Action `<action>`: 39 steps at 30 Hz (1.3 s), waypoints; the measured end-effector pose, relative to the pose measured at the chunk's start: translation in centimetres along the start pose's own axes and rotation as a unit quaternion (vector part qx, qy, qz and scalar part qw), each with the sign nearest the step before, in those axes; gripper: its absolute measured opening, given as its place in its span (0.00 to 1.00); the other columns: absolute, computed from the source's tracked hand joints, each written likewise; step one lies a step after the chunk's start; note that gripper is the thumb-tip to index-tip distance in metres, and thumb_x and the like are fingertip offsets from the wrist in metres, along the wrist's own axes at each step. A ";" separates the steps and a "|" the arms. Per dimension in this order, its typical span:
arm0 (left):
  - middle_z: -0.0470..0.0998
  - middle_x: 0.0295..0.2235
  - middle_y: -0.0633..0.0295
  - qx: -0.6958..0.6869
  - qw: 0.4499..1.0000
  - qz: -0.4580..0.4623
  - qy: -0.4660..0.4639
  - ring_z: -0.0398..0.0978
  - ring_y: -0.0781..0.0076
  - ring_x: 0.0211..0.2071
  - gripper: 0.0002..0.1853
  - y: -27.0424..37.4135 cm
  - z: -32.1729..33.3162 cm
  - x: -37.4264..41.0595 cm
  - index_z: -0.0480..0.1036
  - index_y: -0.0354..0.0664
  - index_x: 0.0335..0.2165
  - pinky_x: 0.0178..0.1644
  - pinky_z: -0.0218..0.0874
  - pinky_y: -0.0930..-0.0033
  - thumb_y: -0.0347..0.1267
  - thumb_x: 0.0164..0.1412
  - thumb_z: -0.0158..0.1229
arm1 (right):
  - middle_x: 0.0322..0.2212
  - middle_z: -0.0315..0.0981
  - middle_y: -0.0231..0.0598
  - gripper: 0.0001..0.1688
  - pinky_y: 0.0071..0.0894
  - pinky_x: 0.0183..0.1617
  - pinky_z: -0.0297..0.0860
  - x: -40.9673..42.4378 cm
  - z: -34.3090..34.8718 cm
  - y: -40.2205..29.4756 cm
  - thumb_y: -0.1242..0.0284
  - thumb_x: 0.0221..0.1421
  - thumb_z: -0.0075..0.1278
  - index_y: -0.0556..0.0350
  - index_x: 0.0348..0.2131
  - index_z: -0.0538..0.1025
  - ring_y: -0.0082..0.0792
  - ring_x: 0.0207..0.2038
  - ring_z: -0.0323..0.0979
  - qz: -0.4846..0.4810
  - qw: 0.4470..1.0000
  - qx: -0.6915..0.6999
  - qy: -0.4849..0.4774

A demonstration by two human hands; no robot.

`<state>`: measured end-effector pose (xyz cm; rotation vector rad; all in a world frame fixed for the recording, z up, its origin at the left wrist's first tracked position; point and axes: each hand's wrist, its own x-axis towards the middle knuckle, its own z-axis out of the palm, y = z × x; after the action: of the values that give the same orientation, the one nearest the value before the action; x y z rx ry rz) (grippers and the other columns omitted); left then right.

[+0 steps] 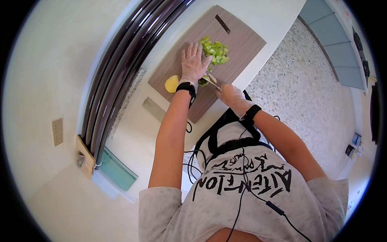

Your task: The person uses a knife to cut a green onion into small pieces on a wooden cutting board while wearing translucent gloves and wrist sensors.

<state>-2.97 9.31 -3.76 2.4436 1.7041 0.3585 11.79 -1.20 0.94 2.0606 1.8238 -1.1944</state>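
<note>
My left hand [193, 66], in a clear disposable glove, lies palm down over the wood-grain cutting board [245, 45] with its fingers extended and thumb apart. Chopped light-green vegetable pieces [215, 52] are heaped beside its fingers. My right hand [232, 97], also gloved, grips a knife [215, 85] near the board's edge; its handle is mostly hidden in the fist. The blade angles toward my left hand, over more green pieces [203, 82]. By my left wrist sits a smooth, pale yellow rounded piece of food [172, 83].
A dark narrow strip [222, 24], perhaps a handle slot, marks the board's far end. Under the board is a white tabletop [279, 18]. Dark glossy rails [121, 69] run along the left. Black cables [193, 165] hang near my waist. Speckled floor [299, 75] lies to the right.
</note>
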 end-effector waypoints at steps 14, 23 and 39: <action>0.58 0.55 0.55 0.007 0.999 0.003 0.048 0.49 0.59 0.58 0.32 0.8 -0.1 0.0 0.57 0.39 0.53 0.60 0.38 0.50 0.49 0.56 0.44 | 0.30 0.73 0.54 0.25 0.43 0.41 0.67 1.0 1.0 1.2 0.54 0.53 0.41 0.58 0.33 0.75 0.52 0.36 0.71 -0.004 1.000 0.002 -0.015; 0.65 0.43 0.50 -0.205 0.948 -0.187 0.154 0.62 0.50 0.46 0.19 4.5 -5.7 -6.1 0.63 0.41 0.43 0.48 0.57 0.57 0.28 0.51 0.54 | 0.29 0.72 0.56 0.25 0.44 0.41 0.66 2.1 1.5 2.4 0.55 0.52 0.40 0.60 0.32 0.75 0.54 0.35 0.71 -0.045 0.998 0.039 0.010; 0.69 0.31 0.51 -0.235 0.924 -0.197 0.229 0.67 0.51 0.33 0.10 3.6 2.3 -10.4 0.69 0.37 0.29 0.38 0.60 0.60 0.28 0.46 0.59 | 0.25 0.70 0.62 0.24 0.49 0.37 0.67 2.1 1.8 1.0 0.58 0.51 0.43 0.63 0.33 0.73 0.58 0.33 0.70 -0.100 0.991 0.037 0.080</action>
<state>-2.54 -1.64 -6.31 1.7095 1.9292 1.1928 11.77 -0.82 -2.01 2.1094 2.1355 -1.1887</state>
